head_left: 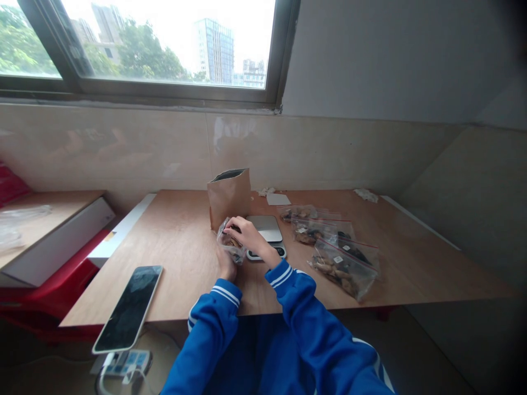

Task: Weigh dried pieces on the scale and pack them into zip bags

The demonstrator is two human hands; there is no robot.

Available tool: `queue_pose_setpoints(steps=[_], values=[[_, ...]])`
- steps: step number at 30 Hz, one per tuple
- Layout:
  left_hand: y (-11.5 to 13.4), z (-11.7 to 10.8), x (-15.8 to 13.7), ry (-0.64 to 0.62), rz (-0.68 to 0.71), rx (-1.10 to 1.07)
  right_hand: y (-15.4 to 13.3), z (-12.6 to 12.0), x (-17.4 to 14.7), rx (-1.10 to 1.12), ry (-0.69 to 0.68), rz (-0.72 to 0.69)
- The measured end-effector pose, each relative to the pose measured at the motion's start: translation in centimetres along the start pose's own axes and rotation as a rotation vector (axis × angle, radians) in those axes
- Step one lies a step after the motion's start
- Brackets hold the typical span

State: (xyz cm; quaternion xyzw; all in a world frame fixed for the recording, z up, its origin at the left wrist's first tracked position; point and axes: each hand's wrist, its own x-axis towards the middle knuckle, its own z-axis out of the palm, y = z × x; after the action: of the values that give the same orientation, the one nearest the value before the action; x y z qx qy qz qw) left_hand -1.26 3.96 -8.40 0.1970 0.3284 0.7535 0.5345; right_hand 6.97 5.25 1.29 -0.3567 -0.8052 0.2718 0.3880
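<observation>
My left hand [225, 264] is wrapped round a small clear plastic bag [237, 254] from below and the left side. Dark and brown dried pieces show through its film. Over the bag's top is my right hand [246, 232], its fingers bent together at the opening; what they pinch, if anything, is hidden. Just behind the bag stands a brown kraft paper pouch [229, 198], upright with its top open. A kitchen scale [265, 226] with a pale flat plate sits right of the bag, partly covered by my right wrist.
Several zip bags of brown dried pieces, the nearest a clear zip bag [341, 269], lie on the wooden table [181, 241] at right. A white card [278, 199] is behind the scale. A phone [129, 310] lies at the front left edge, cabled, above a power strip [123, 363].
</observation>
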Motion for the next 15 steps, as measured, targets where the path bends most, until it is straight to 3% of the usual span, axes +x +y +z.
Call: queue_pose_setpoints(steps=[4, 9, 12, 15], values=[[0.5, 0.4, -0.3, 0.010, 0.017, 0.009, 0.5, -0.2, 0.7, 0.169, 0.110, -0.005], [0.6, 0.6, -0.4, 0.089, -0.020, -0.024, 1.0, -0.8, 2.6, 0.638, 0.304, 0.165], [0.7, 0.8, -0.5, 0.080, -0.037, -0.042, 0.8, -2.2, 5.7, 0.911, 0.430, 0.206], [0.8, 0.9, -0.6, 0.103, -0.064, -0.034, 0.4, -4.1, 10.3, 0.896, 0.563, 0.125]])
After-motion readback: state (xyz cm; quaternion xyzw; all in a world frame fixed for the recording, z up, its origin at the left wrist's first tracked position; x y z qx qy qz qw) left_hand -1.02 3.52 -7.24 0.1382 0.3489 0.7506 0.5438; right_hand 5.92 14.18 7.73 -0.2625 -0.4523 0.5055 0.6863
